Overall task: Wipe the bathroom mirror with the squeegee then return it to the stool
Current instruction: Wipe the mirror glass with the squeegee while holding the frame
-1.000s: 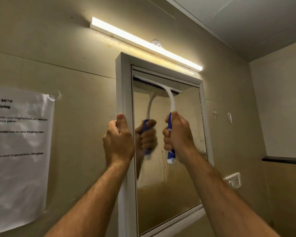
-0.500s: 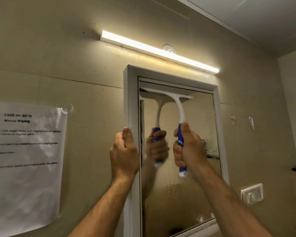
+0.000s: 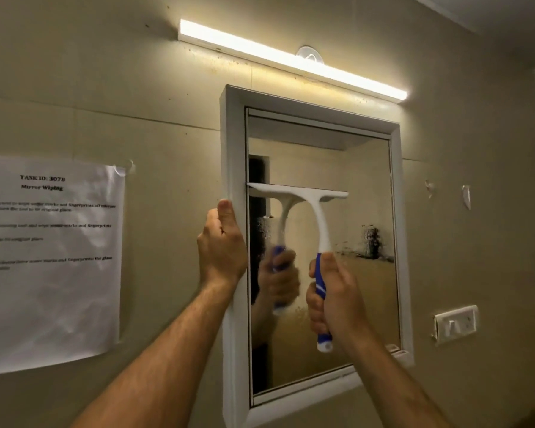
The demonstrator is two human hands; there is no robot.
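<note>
Pulling the squeegee point(image 3: 303, 196) down the mirror point(image 3: 365, 211), the right hand point(image 3: 331, 298) is clenched round its blue handle, while the left hand point(image 3: 221, 251) grasps the left side of the white frame point(image 3: 233, 143), thumb up along its edge. The blade lies level against the glass on the left half, about a third of the way down. A second ago it sat close under the top edge; it has come down steadily since, so the first stroke looks well under way. Smears remain lower down and on the right, and the stool is out of sight.
</note>
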